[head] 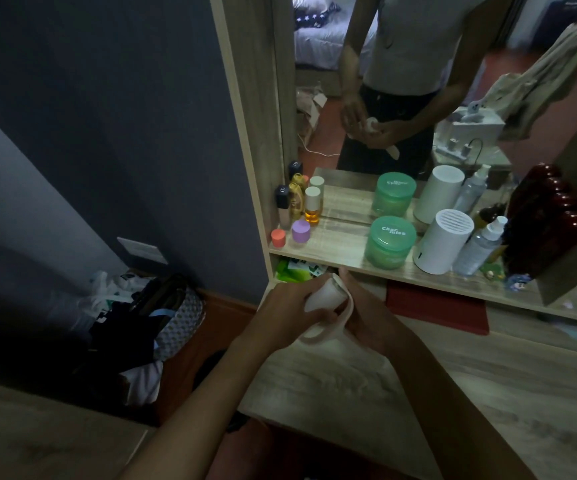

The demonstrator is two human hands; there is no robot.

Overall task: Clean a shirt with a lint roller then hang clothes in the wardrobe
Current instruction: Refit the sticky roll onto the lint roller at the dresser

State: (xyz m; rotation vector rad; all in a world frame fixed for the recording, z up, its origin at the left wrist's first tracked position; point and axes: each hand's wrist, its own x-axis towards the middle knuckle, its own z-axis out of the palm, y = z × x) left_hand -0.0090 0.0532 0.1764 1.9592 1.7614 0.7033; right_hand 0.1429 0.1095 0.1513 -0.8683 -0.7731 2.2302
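Note:
A pale lint roller [325, 295] with a white roll and a curved pinkish handle is held in front of me, over the wooden dresser top [488, 393]. My left hand [290, 306] wraps around the white roll. My right hand [366, 317] grips the handle just to the right of it. The mirror [384, 81] above the shelf reflects both hands on the roller. A light garment [539, 77] hangs at the upper right, seen in the mirror area. No shirt lies on the dresser in view.
The shelf [332, 251] under the mirror carries small cosmetic bottles [301, 206], a green jar [389, 242], a white cylinder [443, 242], a spray bottle [481, 247] and a dark red object [543, 220]. Bags and clothes [148, 317] pile on the floor at the left by the grey wall.

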